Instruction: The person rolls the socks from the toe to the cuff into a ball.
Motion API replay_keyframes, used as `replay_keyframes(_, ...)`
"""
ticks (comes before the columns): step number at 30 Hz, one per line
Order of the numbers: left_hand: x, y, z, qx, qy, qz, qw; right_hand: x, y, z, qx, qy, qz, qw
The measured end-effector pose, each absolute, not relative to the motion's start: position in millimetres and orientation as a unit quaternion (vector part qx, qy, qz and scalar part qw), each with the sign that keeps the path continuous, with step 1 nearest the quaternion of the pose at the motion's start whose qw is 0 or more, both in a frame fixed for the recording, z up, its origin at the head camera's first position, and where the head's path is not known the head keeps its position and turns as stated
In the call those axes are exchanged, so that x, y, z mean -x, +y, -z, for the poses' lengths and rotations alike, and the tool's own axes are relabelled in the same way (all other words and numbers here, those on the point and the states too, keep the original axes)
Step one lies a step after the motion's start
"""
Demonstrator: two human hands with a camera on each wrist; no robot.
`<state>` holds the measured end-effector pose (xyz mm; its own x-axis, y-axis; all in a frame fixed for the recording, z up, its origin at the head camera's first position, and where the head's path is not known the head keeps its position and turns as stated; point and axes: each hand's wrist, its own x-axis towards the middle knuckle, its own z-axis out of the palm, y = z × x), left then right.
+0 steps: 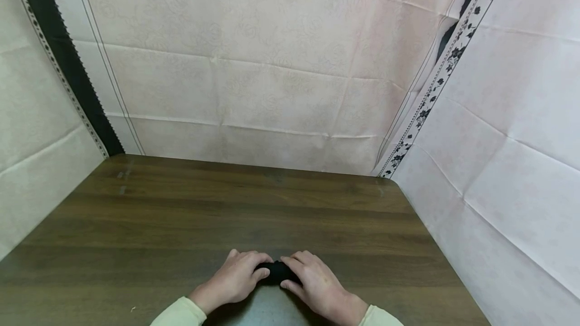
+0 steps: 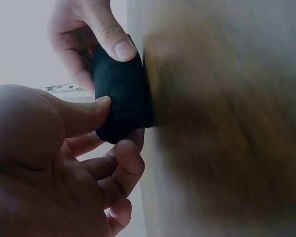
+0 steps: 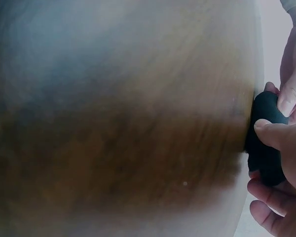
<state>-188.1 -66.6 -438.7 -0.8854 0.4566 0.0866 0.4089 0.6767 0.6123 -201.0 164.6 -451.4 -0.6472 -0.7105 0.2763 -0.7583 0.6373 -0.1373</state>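
Observation:
A black rolled-up piece of cloth (image 1: 278, 274) lies crosswise at the near middle of the table. My left hand (image 1: 236, 276) grips its left end, thumb on the near side and fingers over the far side. At the right end, my right hand (image 1: 318, 284) holds it the same way. In the left wrist view the black cloth roll (image 2: 121, 91) is a short, thick cylinder, pinched between thumbs and fingers and right at the tabletop. The right wrist view shows the roll (image 3: 265, 148) with both thumbs pressed on it; the fingers behind it are partly hidden.
The brown wood-grain table (image 1: 254, 205) stretches out ahead of the hands. Pale patterned cloth hangs behind it (image 1: 272, 89) and along both sides. A tiny pale scrap (image 1: 133, 309) lies on the table at the near left.

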Motion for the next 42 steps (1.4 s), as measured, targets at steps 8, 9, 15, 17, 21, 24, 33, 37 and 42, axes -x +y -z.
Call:
replay_keyframes(8, 187.5, -67.2, 438.2, -0.232, 0.915, -0.328, 0.039, 201.2, 165.4, 451.9, -0.407, -0.894, -0.152, 0.109)
replay_keyframes(9, 187.5, -67.0, 438.2, -0.229, 0.915, -0.329, 0.038, 201.3, 165.4, 452.1, -0.409, -0.893, -0.154, 0.112)
replay_keyframes(15, 187.3, -67.2, 437.9, -0.205, 0.906, -0.368, 0.041, 201.4, 165.5, 453.7, -0.418, -0.888, -0.146, 0.125)
replay_keyframes(17, 186.7, -67.2, 438.1, -0.206, 0.900, -0.381, 0.033, 201.4, 165.4, 453.9, -0.418, -0.889, -0.143, 0.124)
replay_keyframes(21, 186.0, -67.4, 439.1, -0.219, 0.899, -0.379, 0.010, 200.8, 165.0, 453.4, -0.416, -0.892, -0.138, 0.112)
replay_keyframes(24, 185.8, -67.1, 439.2, -0.222, 0.901, -0.372, 0.006, 199.8, 164.8, 452.6, -0.414, -0.895, -0.135, 0.099)
replay_keyframes(33, 186.3, -66.5, 438.6, -0.218, 0.904, -0.368, 0.018, 199.1, 164.8, 451.0, -0.410, -0.899, -0.134, 0.072)
replay_keyframes(37, 188.3, -68.0, 438.1, -0.222, 0.907, -0.357, 0.027, 199.9, 165.5, 449.7, -0.406, -0.901, -0.141, 0.063)
replay_keyframes(42, 189.1, -69.9, 435.4, -0.229, 0.911, -0.341, 0.034, 200.2, 166.8, 450.4, -0.409, -0.898, -0.146, 0.072)
